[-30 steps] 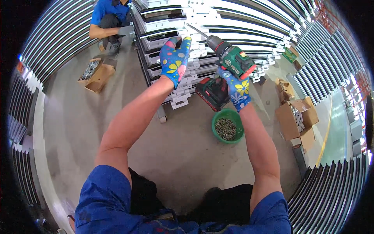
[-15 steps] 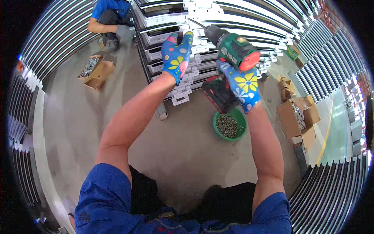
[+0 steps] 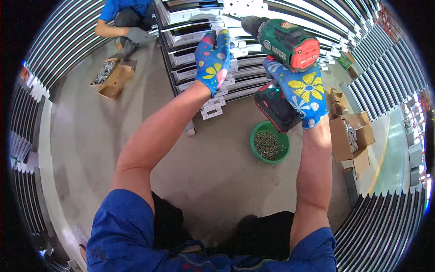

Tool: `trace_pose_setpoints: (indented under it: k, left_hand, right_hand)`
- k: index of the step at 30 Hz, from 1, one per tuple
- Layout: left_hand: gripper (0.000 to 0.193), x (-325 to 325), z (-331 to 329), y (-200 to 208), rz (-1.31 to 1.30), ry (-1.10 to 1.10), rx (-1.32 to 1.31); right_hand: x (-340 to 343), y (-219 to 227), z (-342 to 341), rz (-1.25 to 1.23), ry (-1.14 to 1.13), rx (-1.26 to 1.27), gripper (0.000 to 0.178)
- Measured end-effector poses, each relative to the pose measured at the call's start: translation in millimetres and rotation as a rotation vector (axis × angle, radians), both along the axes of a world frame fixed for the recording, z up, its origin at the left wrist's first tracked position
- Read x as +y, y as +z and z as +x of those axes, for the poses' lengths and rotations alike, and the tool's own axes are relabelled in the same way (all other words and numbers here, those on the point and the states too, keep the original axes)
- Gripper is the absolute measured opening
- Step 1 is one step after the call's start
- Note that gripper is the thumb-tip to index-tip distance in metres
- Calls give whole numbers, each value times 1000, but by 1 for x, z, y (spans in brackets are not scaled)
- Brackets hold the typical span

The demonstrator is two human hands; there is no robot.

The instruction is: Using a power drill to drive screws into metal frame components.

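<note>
My right hand (image 3: 301,90), in a blue flowered glove, grips a green and black cordless drill (image 3: 283,41) with a red rear end. Its bit points left toward a white bracket plate (image 3: 244,7) on a stack of white and black metal rails (image 3: 190,59). My left hand (image 3: 212,61), in a matching glove, is up against the stack's near end, left of the drill bit. Its fingers are bent forward around something I cannot make out. Below the drill, a green bowl (image 3: 286,152) holds many small metal screws (image 3: 266,145).
A co-worker in blue (image 3: 129,13) crouches at the upper left, a gloved hand at the stack. An opened cardboard box of metal parts (image 3: 118,84) lies on the left floor; another box (image 3: 340,140) stands at right. Stacked rails (image 3: 385,226) line both sides.
The drill and my right hand have moved to the right and slightly nearer, its bit drawing back from the stack. My left hand has shifted slightly right and up.
</note>
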State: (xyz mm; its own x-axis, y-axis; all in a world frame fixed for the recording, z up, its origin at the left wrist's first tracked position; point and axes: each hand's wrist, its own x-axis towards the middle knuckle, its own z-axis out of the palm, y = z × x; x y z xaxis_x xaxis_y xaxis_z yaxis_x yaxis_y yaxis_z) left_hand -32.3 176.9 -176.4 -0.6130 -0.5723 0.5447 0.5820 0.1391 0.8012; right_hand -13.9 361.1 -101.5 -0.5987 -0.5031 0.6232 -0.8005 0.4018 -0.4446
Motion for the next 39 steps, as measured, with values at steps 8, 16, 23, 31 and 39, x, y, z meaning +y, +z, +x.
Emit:
trace_pose_setpoints:
  k: [8, 16, 23, 31, 39]
  left_hand:
    - [24, 3, 9, 4, 34, -27, -73]
    - [20, 2, 2, 3, 98, -93, -12]
    - [20, 2, -3, 3, 67, -68, 10]
    - [18, 5, 1, 8, 183, -155, -11]
    - [11, 7, 3, 10, 234, -180, -41]
  right_hand:
    - [-7, 5, 19, -151, 1, -291, 23]
    - [-11, 10, 23, -75, -90, -224, 26]
    - [-3, -6, -2, -11, -55, 44, 20]
    - [1, -16, -15, 251, -121, 537, 19]
    - [4, -23, -17, 369, -141, 721, 21]
